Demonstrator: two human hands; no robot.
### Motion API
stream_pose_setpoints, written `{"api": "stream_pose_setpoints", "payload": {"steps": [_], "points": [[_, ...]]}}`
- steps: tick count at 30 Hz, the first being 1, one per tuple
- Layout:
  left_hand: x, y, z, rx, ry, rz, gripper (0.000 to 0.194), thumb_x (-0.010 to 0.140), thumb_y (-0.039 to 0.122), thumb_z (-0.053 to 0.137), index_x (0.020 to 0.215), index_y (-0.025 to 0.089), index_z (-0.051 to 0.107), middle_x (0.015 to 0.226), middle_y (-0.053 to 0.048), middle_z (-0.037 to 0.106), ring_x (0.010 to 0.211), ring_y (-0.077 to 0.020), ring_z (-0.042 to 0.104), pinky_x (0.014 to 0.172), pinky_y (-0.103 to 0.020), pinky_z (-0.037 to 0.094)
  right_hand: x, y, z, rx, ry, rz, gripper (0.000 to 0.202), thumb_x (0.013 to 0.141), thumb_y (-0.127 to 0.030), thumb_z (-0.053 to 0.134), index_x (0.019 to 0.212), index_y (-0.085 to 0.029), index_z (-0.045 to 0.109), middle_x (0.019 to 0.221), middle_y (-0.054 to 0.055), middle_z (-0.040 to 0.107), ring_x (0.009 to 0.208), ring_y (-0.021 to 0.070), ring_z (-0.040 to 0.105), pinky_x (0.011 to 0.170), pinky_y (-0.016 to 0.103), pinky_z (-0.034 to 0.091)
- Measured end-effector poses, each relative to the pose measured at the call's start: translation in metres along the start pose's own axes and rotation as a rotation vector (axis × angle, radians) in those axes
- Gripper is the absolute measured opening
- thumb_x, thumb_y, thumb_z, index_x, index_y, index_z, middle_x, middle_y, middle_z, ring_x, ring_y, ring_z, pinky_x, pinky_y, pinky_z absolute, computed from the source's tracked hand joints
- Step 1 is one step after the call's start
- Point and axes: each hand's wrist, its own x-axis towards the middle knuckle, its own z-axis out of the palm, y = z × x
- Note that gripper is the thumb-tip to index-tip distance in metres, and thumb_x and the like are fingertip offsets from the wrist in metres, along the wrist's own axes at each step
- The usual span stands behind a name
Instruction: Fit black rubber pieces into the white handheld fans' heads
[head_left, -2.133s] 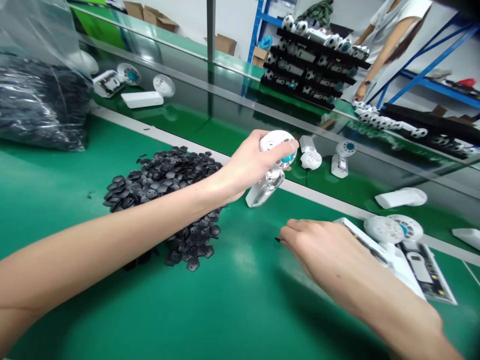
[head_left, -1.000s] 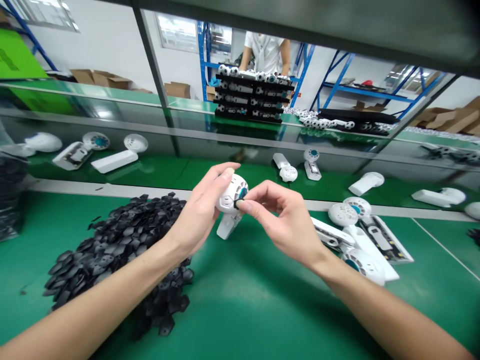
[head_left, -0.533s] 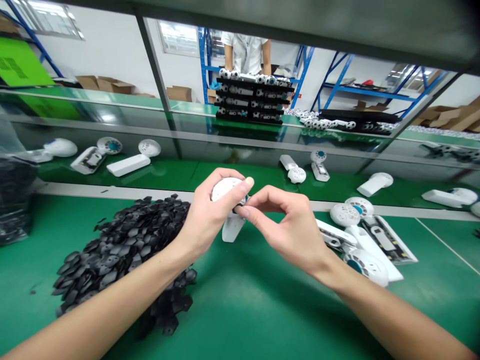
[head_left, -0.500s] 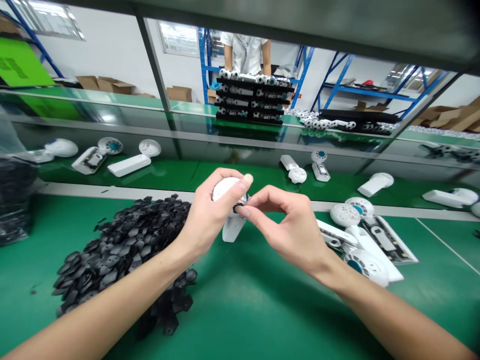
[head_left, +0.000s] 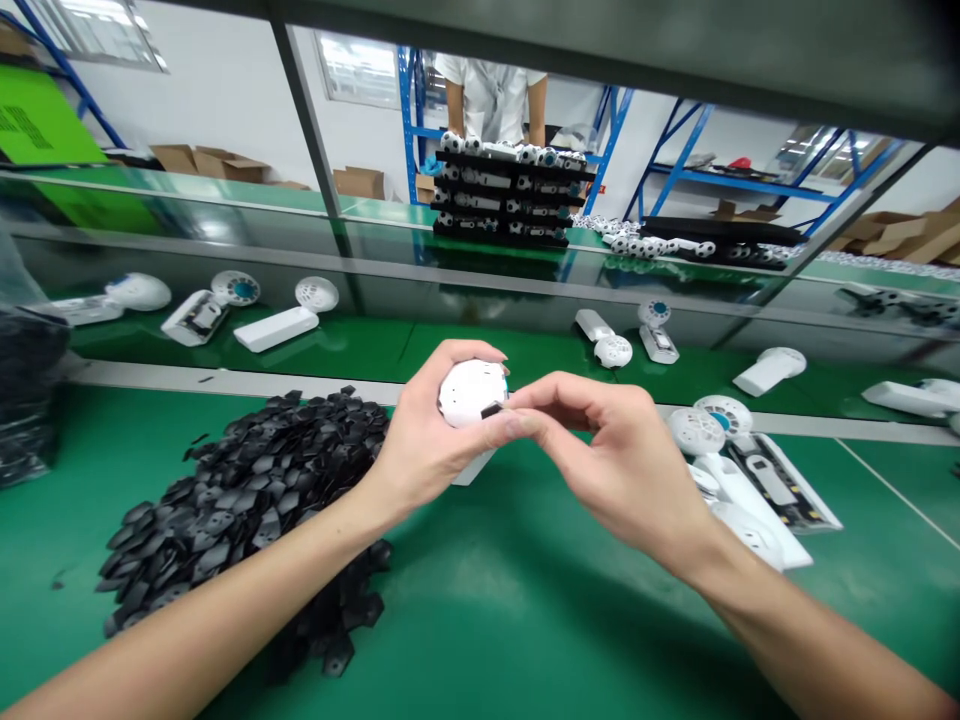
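Bright scene, glare on the glass, soft shadows below the arms.

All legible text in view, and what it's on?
No text is legible.
Green panel: dark marking, too blurred to read.
Small red patch by the blue rack: too small to tell if lettered.
White round part in left hand: no lettering visible.
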Motion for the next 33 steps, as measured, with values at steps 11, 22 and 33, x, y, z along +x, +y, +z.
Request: {"api": "stream_pose_setpoints", "payload": {"steps": [11, 22, 33], "points": [[0.003, 0.004, 0.005, 0.015, 0.046, -0.011, 0.039, 0.085, 0.046, 0.089, 0.107, 0.021, 0.068, 0.096, -0.004, 0.074, 0.077, -0.017, 0.068, 0.066, -0.026, 0.056, -0.002, -0.025, -0.023, 0.014, -0.008, -0.011, 0.015, 0.101, -0.022, 0.074, 0.09, -0.026, 0.083, 0.073, -0.002, 0.079, 0.057, 0.0154, 0.072, 0.053, 0.024, 0.057], [0.019, -0.008, 0.006, -0.042, 0.226, -0.086, 0.043, 0.081, 0.042, 0.094, 0.106, 0.021, 0.066, 0.092, -0.002, 0.07, 0.074, -0.0159, 0.066, 0.066, -0.026, 0.054, -0.023, 0.006, 0.089, -0.48, -0.73, -0.044, 0.011, 0.106, -0.021, 0.07, 0.109, -0.022, 0.081, 0.107, 0.006, 0.082, 0.095, 0.0243, 0.079, 0.075, 0.03, 0.053], [0.017, -0.011, -0.012, -0.037, 0.283, -0.056, 0.041, 0.082, 0.041, 0.093, 0.104, 0.022, 0.065, 0.092, -0.001, 0.068, 0.076, -0.0156, 0.065, 0.066, -0.026, 0.053, -0.019, 0.021, 0.085, -0.303, -0.44, -0.439, 0.009, 0.104, -0.02, 0.075, 0.095, -0.019, 0.076, 0.091, 0.001, 0.083, 0.079, 0.0166, 0.078, 0.07, 0.028, 0.056]]}}
